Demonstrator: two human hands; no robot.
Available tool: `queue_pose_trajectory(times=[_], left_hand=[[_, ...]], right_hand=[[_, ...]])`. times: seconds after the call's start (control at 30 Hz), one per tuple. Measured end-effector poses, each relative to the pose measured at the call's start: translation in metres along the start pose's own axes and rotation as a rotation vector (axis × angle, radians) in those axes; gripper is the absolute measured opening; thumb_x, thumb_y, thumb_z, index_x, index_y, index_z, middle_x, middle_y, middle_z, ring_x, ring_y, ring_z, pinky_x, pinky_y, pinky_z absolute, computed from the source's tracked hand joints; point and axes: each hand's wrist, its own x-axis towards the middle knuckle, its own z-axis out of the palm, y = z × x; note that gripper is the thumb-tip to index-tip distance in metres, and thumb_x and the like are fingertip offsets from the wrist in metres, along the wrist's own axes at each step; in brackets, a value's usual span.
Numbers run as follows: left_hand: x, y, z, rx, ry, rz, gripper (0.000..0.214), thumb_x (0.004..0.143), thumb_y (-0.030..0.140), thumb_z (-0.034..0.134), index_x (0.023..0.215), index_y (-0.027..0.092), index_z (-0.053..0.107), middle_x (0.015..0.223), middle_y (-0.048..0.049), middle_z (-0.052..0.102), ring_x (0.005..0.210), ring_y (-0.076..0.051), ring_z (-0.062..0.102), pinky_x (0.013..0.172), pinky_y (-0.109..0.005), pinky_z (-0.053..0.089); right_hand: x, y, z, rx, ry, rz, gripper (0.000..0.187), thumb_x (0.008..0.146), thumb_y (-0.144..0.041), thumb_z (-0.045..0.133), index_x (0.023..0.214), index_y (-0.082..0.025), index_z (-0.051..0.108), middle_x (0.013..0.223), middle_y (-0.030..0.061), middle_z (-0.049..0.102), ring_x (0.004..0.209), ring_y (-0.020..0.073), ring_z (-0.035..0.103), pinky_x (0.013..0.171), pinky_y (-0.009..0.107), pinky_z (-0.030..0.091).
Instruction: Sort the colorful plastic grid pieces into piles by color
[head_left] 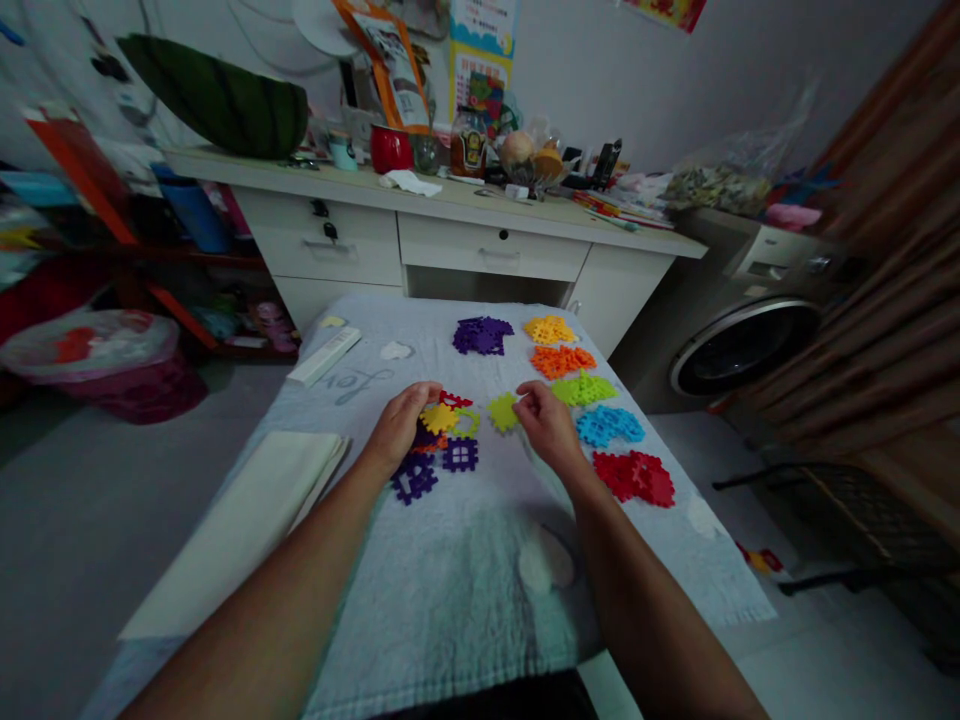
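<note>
On a table covered by a pale blue towel (450, 580) lie flat plastic interlocking tiles. My left hand (397, 425) is curled over a joined cluster of tiles (442, 420) in yellow, red, green and orange, with two purple tiles (459, 455) just below it. My right hand (547, 420) pinches a lime green tile (502, 412) at its right edge. Sorted piles lie to the right: purple (482, 335), yellow (550, 329), orange (562, 361), lime (583, 389), blue (609, 426) and red (636, 477).
A folded cream cloth (247, 520) lies on the table's left side, a white flat box (324, 356) at the far left. Behind stands a cluttered white desk (480, 235) with drawers. A washing machine (742, 335) is at right, a red basin (105, 365) on the floor left.
</note>
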Motion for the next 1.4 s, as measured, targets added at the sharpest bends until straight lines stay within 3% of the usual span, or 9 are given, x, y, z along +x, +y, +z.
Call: queue_pose_trajectory(times=[0.1, 0.2, 0.4, 0.57, 0.7, 0.8, 1.0, 1.17, 1.4], left_hand=[[0.000, 0.001, 0.000, -0.006, -0.003, -0.005, 0.067, 0.081, 0.074, 0.046, 0.102, 0.015, 0.067, 0.108, -0.0113, 0.071, 0.106, -0.026, 0.063, 0.100, -0.041, 0.046], [-0.001, 0.002, 0.000, -0.004, -0.001, -0.015, 0.066, 0.081, 0.073, 0.047, 0.102, 0.014, 0.067, 0.107, -0.0113, 0.071, 0.106, -0.026, 0.064, 0.101, -0.041, 0.045], [-0.001, 0.005, 0.000, -0.012, -0.004, -0.039, 0.064, 0.079, 0.073, 0.051, 0.100, 0.015, 0.068, 0.108, -0.0110, 0.072, 0.107, -0.027, 0.064, 0.101, -0.042, 0.046], [0.000, 0.004, 0.000, -0.001, 0.001, -0.044, 0.066, 0.078, 0.074, 0.051, 0.101, 0.015, 0.068, 0.108, -0.0114, 0.072, 0.107, -0.028, 0.064, 0.101, -0.043, 0.045], [-0.001, 0.004, 0.001, 0.000, 0.009, -0.023, 0.064, 0.081, 0.072, 0.050, 0.101, 0.014, 0.069, 0.109, -0.0118, 0.071, 0.107, -0.027, 0.063, 0.101, -0.042, 0.045], [-0.001, 0.002, 0.000, -0.011, 0.006, -0.008, 0.064, 0.082, 0.071, 0.049, 0.102, 0.014, 0.068, 0.110, -0.0124, 0.070, 0.109, -0.027, 0.063, 0.103, -0.041, 0.044], [0.001, -0.008, -0.003, 0.007, 0.043, 0.028, 0.061, 0.085, 0.069, 0.045, 0.106, 0.016, 0.069, 0.116, -0.0110, 0.069, 0.114, -0.026, 0.060, 0.106, -0.041, 0.041], [0.002, -0.011, -0.005, -0.027, 0.038, 0.018, 0.061, 0.086, 0.068, 0.045, 0.108, 0.016, 0.068, 0.118, -0.0118, 0.068, 0.115, -0.026, 0.059, 0.106, -0.042, 0.041], [0.002, -0.012, -0.005, -0.183, -0.005, -0.020, 0.060, 0.083, 0.068, 0.051, 0.108, 0.016, 0.067, 0.117, -0.0127, 0.068, 0.115, -0.026, 0.060, 0.106, -0.042, 0.042]], right_hand=[[0.025, 0.013, -0.022, -0.191, 0.144, 0.072, 0.018, 0.079, -0.020, 0.050, 0.094, -0.018, 0.061, 0.073, 0.0004, 0.061, 0.065, 0.0149, 0.054, 0.062, 0.025, 0.039], [0.042, 0.024, -0.035, -0.357, 0.177, 0.162, 0.017, 0.078, -0.013, 0.048, 0.085, -0.018, 0.063, 0.079, 0.0048, 0.065, 0.071, 0.0174, 0.055, 0.066, 0.027, 0.038], [0.041, 0.043, -0.034, -0.495, 0.197, 0.302, 0.022, 0.082, -0.014, 0.046, 0.090, -0.018, 0.067, 0.083, 0.0088, 0.067, 0.074, 0.0205, 0.057, 0.069, 0.031, 0.039], [0.034, 0.050, -0.031, -0.577, 0.248, 0.289, 0.024, 0.082, -0.014, 0.048, 0.094, -0.015, 0.068, 0.092, 0.0137, 0.065, 0.081, 0.0231, 0.058, 0.074, 0.033, 0.041], [0.031, 0.044, -0.024, -0.593, 0.277, 0.157, 0.027, 0.081, -0.014, 0.052, 0.102, -0.012, 0.068, 0.105, 0.0177, 0.061, 0.097, 0.0282, 0.056, 0.088, 0.039, 0.041], [0.024, 0.030, -0.008, -0.484, 0.192, -0.001, 0.024, 0.083, -0.016, 0.053, 0.102, -0.013, 0.068, 0.105, 0.0150, 0.062, 0.102, 0.0278, 0.054, 0.093, 0.040, 0.040], [0.005, -0.008, 0.034, -0.311, -0.159, -0.289, 0.027, 0.089, -0.029, 0.057, 0.111, -0.019, 0.067, 0.113, 0.0104, 0.063, 0.106, 0.0249, 0.051, 0.096, 0.040, 0.038], [0.001, -0.023, 0.052, -0.314, -0.287, -0.374, 0.048, 0.092, -0.023, 0.052, 0.139, -0.023, 0.050, 0.140, 0.0069, 0.053, 0.123, 0.0262, 0.041, 0.104, 0.044, 0.032], [0.005, -0.017, 0.068, -0.348, -0.385, -0.376, 0.054, 0.092, -0.019, 0.048, 0.145, -0.023, 0.043, 0.152, 0.0038, 0.044, 0.135, 0.0313, 0.030, 0.110, 0.051, 0.025]])
